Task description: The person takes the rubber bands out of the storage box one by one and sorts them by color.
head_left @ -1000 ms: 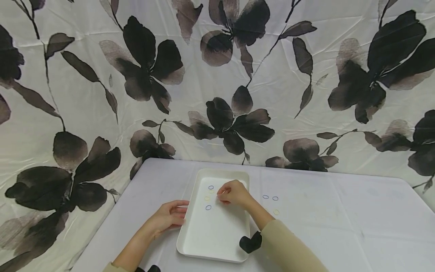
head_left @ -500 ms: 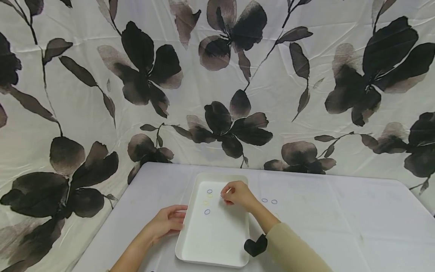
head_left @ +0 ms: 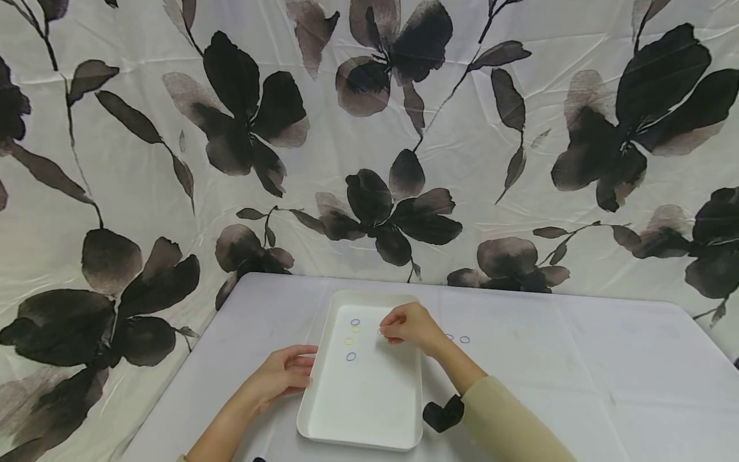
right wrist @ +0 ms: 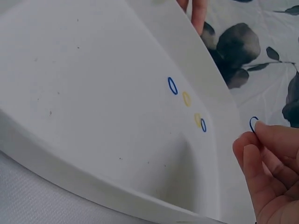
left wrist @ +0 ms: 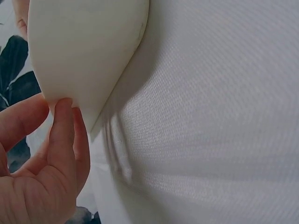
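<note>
My right hand (head_left: 411,327) is over the upper right part of a white tray (head_left: 358,410). Between thumb and forefinger it pinches a thin blue ring (right wrist: 251,123), seen best in the right wrist view. In the tray lie a blue ring (head_left: 355,322), a yellow ring (head_left: 349,342), another yellow ring (right wrist: 187,99) and a second blue ring (head_left: 351,357), roughly in a column. My left hand (head_left: 283,377) rests its fingertips against the tray's left side, fingers mostly straight; the left wrist view shows them touching the outer wall (left wrist: 88,51).
Right of the tray, a blue ring (head_left: 464,339) lies on the white-covered table (head_left: 554,385), and another is partly hidden behind my right wrist. A dark strap piece (head_left: 443,414) hangs by the right sleeve. A floral cloth (head_left: 404,218) hangs behind.
My right hand has shifted slightly right, and the forearm now hides the yellow ring on the table. The rings in the tray and the left hand stay in place.
</note>
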Demonstrator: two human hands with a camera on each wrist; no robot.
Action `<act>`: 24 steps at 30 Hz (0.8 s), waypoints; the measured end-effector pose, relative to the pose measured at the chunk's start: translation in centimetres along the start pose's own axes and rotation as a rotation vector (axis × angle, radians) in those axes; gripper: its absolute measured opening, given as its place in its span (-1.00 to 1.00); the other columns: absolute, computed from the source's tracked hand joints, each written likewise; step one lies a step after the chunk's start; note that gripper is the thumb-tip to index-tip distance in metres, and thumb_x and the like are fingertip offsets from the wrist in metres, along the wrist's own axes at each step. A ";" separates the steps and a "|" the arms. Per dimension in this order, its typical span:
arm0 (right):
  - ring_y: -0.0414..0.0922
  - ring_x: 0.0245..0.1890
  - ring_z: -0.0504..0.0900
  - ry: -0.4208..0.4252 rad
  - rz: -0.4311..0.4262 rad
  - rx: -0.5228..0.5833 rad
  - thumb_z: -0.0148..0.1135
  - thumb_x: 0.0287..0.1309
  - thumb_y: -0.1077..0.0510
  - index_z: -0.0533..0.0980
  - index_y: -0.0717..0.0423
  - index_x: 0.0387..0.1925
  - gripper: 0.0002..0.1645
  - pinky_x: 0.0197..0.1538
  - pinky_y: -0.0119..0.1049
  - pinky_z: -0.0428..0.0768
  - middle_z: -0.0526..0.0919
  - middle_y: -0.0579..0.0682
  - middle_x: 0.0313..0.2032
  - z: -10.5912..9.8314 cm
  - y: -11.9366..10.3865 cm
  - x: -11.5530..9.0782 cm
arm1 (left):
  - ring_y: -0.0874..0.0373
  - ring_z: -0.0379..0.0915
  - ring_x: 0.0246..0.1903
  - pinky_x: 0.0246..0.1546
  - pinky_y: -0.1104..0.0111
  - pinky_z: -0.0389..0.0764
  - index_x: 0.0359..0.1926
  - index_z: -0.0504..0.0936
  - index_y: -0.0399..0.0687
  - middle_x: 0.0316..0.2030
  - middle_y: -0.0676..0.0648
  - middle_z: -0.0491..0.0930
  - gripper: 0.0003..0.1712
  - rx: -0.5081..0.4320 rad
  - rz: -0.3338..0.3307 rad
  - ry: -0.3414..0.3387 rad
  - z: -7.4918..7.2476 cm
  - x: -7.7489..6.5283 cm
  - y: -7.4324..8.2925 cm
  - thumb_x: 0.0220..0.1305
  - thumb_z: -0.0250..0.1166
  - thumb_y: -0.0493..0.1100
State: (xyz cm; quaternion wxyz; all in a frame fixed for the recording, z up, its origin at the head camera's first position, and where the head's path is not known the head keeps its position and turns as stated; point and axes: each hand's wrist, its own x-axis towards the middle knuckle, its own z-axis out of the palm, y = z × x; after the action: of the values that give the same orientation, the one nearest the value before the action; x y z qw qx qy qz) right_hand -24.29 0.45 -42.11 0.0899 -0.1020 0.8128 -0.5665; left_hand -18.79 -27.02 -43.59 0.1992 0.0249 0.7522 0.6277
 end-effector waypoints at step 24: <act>-0.14 -0.48 0.65 -0.013 0.067 0.172 0.29 0.02 0.35 0.57 0.44 -0.30 -0.81 -0.30 -0.26 0.64 0.67 0.29 -0.34 -3.7 0.0 -1.0 | 0.03 0.52 -0.12 -0.19 0.25 0.59 0.25 0.22 -0.45 -0.01 -0.30 0.46 -0.25 -0.013 -0.005 -0.020 -0.3 0.3 -0.1 -0.02 0.25 -0.51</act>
State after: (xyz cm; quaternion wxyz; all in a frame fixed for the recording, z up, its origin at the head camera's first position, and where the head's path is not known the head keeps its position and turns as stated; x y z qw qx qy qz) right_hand -24.27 4.02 -40.85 0.1226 -0.0701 0.7634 -0.6303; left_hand -19.11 -27.26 -43.70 0.2083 0.0279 0.7463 0.6316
